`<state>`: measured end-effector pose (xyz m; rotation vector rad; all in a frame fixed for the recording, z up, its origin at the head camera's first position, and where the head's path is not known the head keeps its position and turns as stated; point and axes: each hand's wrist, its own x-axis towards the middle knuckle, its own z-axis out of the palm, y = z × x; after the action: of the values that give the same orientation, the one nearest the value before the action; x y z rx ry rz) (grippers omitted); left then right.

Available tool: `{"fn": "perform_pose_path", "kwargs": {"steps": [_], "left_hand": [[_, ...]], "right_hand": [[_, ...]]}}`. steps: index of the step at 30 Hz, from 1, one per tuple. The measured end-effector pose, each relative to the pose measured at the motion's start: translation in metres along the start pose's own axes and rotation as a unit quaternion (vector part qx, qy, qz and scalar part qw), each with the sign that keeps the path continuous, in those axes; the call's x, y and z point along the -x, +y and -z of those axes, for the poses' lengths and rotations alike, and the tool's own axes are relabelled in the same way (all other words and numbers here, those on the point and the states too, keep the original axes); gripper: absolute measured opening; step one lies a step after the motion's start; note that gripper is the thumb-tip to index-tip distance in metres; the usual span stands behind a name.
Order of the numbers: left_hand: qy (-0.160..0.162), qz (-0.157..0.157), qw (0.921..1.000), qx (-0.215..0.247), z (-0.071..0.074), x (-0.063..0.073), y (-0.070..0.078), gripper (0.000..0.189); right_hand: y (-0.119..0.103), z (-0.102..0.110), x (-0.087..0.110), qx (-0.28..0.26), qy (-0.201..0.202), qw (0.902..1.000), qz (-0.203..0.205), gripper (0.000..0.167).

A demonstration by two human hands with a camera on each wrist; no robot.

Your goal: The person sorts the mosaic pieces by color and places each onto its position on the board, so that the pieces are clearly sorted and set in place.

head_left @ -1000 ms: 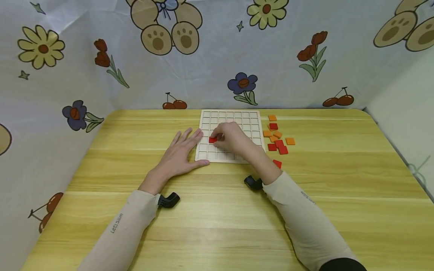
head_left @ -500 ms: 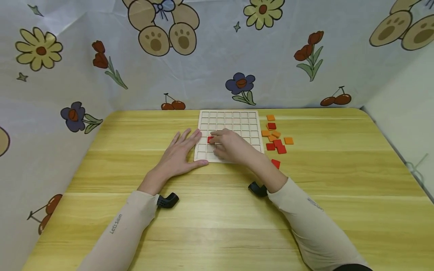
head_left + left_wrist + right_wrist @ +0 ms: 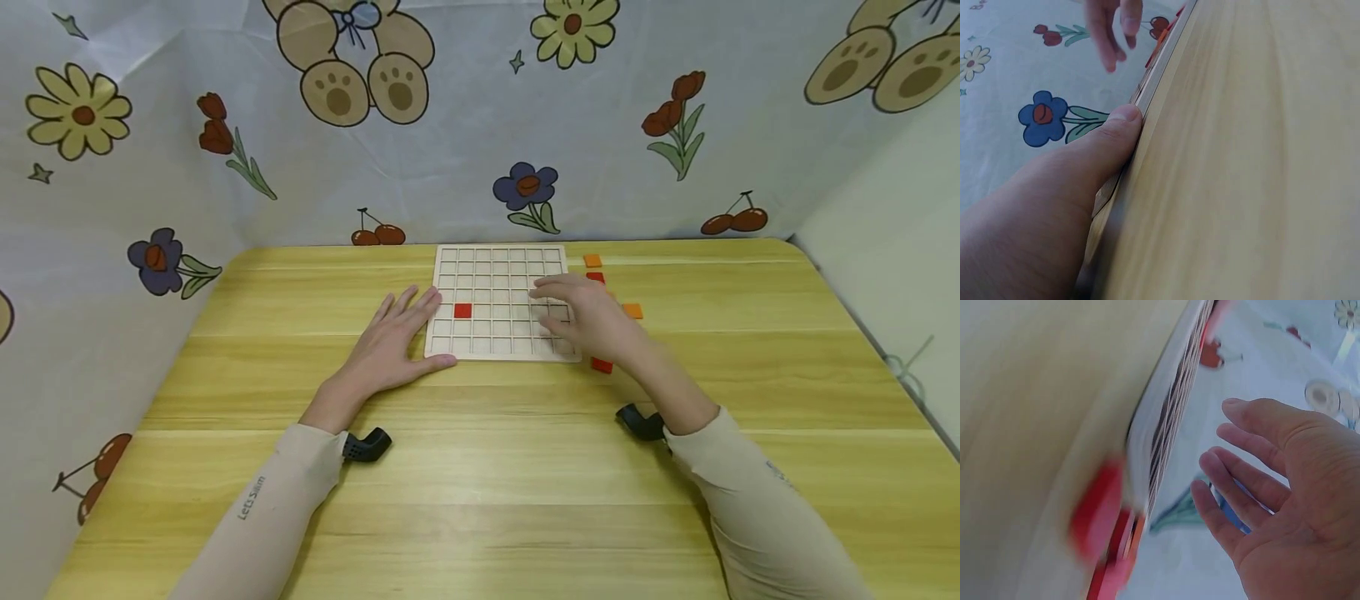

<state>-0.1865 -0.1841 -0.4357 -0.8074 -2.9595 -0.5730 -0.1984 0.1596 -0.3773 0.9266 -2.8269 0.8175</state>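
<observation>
A pale grid board [image 3: 501,265] lies flat near the table's back edge. One red square tile [image 3: 462,311] sits in a cell at its left side. My left hand [image 3: 390,346] rests with spread fingers against the board's left edge, the thumb at its front left corner. Above the board's right part hangs my right hand [image 3: 592,317], holding nothing; in the right wrist view its fingers [image 3: 1225,481] are loosely bent, thumb apart. Partly hidden behind that hand are loose tiles, among them a red tile [image 3: 602,365] and an orange tile [image 3: 633,311].
Another orange tile [image 3: 592,261] lies by the board's back right corner. The wooden table [image 3: 480,467] reaches back to a wall covering [image 3: 450,167] printed with flowers and bears. A white wall [image 3: 892,250] borders the right side.
My right hand has let go of the red tile, which stays in its cell, and has moved right toward the loose tiles. The left hand keeps its place on the board.
</observation>
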Motion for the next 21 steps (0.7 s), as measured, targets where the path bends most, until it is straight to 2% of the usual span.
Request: {"fn": "perform_pose_path", "kwargs": {"steps": [8, 13, 16, 21], "left_hand": [[-0.004, 0.002, 1.0000, 0.000, -0.002, -0.001, 0.001, 0.105], [-0.005, 0.006, 1.0000, -0.004, -0.002, -0.001, 0.000, 0.105], [-0.006, 0.010, 0.9999, -0.005, -0.001, -0.001, 0.000, 0.106], [-0.008, 0.011, 0.9999, -0.004, -0.001, -0.001, 0.001, 0.106]], "right_hand": [[0.043, 0.037, 0.040, 0.002, 0.022, 0.9982, -0.056, 0.038], [0.061, 0.052, 0.065, -0.001, 0.025, 0.9966, -0.079, 0.037], [0.068, 0.056, 0.074, 0.001, 0.019, 0.9961, -0.086, 0.038], [0.074, 0.055, 0.076, 0.005, -0.003, 0.9964, -0.085, 0.039]]}}
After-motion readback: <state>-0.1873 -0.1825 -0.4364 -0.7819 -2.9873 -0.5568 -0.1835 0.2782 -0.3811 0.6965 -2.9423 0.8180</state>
